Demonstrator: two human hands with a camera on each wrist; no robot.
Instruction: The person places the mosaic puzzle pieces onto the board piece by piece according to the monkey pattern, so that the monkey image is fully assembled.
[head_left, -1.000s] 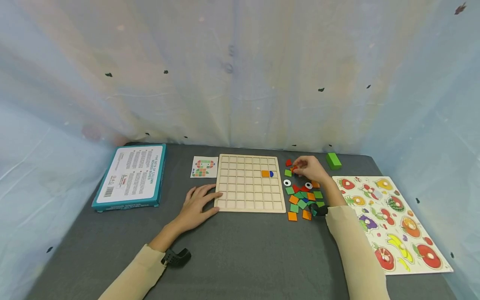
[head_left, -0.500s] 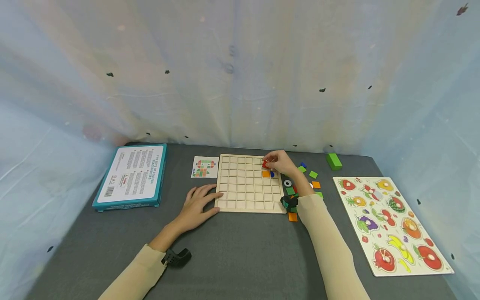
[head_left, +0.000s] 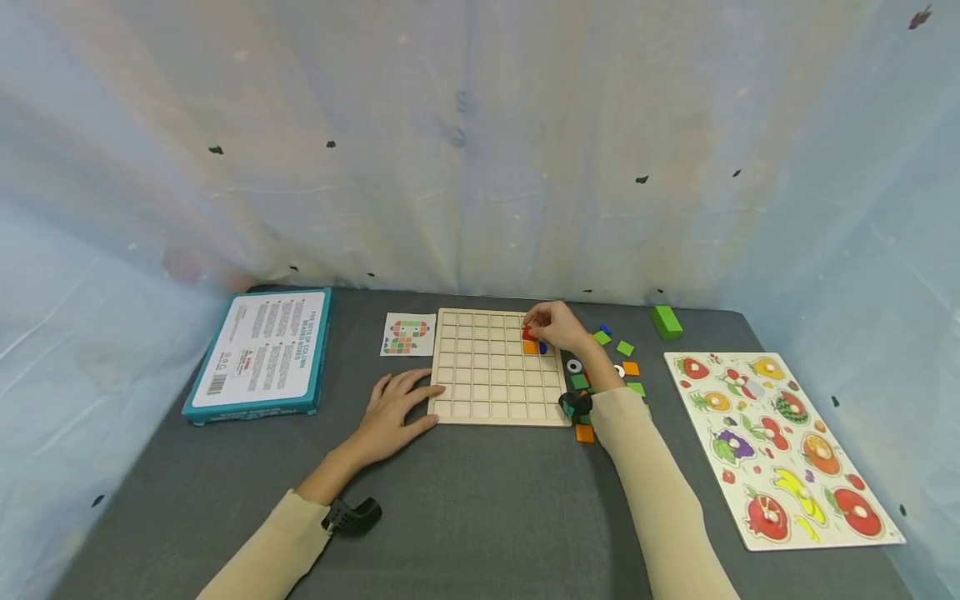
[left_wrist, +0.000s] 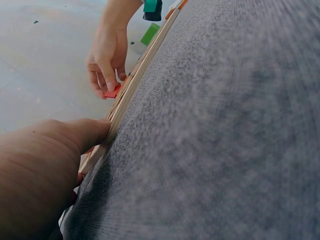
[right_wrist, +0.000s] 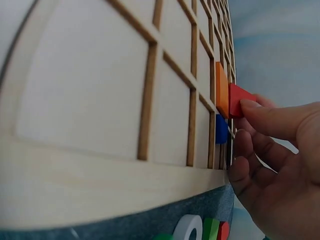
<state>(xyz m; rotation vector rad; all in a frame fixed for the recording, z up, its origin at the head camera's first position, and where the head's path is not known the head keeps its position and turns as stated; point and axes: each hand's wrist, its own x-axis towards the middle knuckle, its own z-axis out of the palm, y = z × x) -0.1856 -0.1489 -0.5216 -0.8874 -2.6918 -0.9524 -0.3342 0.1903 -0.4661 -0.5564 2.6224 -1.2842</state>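
While my right hand (head_left: pixel 558 325) pinches one flat red tile (right_wrist: pixel 237 96) at the far right of one pale wooden grid board (head_left: pixel 472 383), I judge a crooked release could jam it against one orange square tile (right_wrist: pixel 220 90), beside one blue rounded tile (right_wrist: pixel 221 129). My left hand (head_left: pixel 397 415), loosely spread, touches the board's left edge. Two white rings (head_left: pixel 570 367) lie right.

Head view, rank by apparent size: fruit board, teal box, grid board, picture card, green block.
1. Fruit board
2. Teal box and grid board: too alike to rank
3. Picture card
4. Green block
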